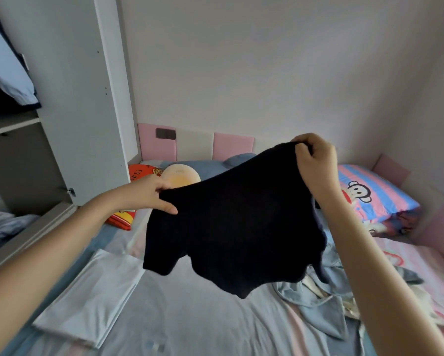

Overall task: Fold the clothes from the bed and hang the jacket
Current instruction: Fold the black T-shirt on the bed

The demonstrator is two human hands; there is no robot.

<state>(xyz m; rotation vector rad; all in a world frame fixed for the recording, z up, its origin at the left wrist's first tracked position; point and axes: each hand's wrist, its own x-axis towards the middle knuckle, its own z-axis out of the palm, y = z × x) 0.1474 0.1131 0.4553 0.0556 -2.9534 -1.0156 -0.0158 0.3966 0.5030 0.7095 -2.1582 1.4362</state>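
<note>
Dark garment: I held the dark garment (pixel 236 227) in the air over the bed (pixel 203 317), its lower edge hanging loose above the sheet

Left hand: my left hand (pixel 156 195) pinched one side edge between thumb and fingers, with little cloth in the pinch

Right hand: my right hand (pixel 315 160) was curled round the top edge and held higher than the left, so the cloth hung on a slant

Already folded: a white folded piece (pixel 92 296) lay flat on the bed to the left, near the wardrobe (pixel 82 98)

Unfolded: a pale blue heap (pixel 326 304) lay crumpled under my right forearm; I could not tell whether it was the jacket

Risk, grip: the left pinch looked the weaker hold, and a slip there could have let that side drop and bunch

Risk, landing: set down too far right, the garment could have caught on the heap; too far left, it could have rumpled the folded piece

Risk, fold: with my hands at uneven heights, the cloth seemed likely to land skewed and fold crooked
</note>
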